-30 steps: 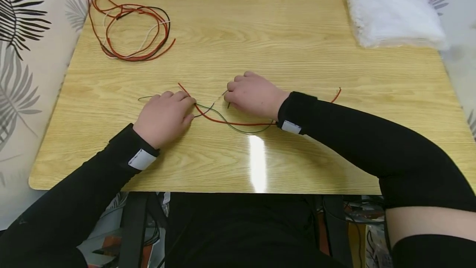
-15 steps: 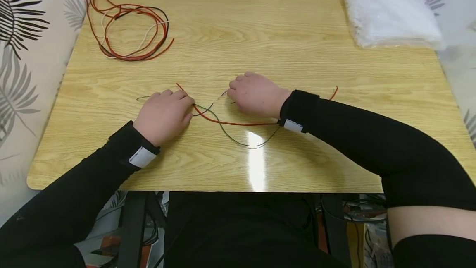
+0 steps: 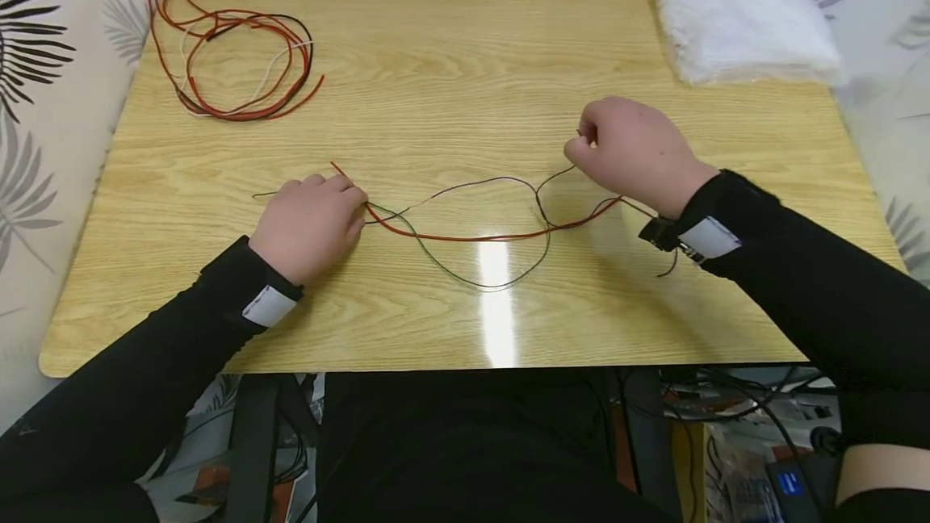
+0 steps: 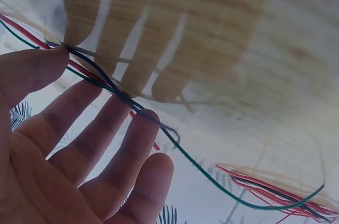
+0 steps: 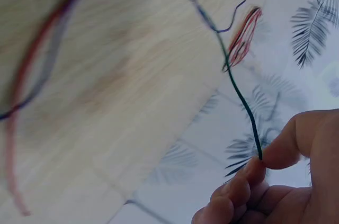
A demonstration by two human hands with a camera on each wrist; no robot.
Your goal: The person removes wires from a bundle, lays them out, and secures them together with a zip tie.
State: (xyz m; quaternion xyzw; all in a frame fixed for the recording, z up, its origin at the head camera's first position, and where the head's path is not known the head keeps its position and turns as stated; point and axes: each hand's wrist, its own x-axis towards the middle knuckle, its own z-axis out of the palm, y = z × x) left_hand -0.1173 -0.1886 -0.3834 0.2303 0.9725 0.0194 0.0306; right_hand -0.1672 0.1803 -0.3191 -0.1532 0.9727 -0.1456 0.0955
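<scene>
Right hand [image 3: 639,144]: standing right of centre, having moved rightward and up from mid-frame half a second ago, and now pinching the end of a green wire [image 5: 246,105] between thumb and forefinger, with no gap showing between the tips. Left hand [image 3: 308,224]: keeping its place left of centre, its fingers extending nearly straight and pressing on the wire bundle, the thumb lying apart from the other fingertips. Green wire: running from the left hand, dipping in a loop at centre, then rising to the right hand. Red wire [image 3: 465,239]: lying across the middle of the frame on the wooden table [image 3: 436,87], its right-hand stretch now showing where the forearm was covering it. Blue-purple wire [image 3: 501,178]: now arching above the red one at centre. Coil of red, black and white wires [image 3: 254,117]: resting at upper left, holding its spot on the table. White packet [image 3: 741,18]: lying at upper right, likewise unmoved on the table. Black sleeves [image 3: 174,361]: covering both forearms, each bearing a white patch near the wrist.
</scene>
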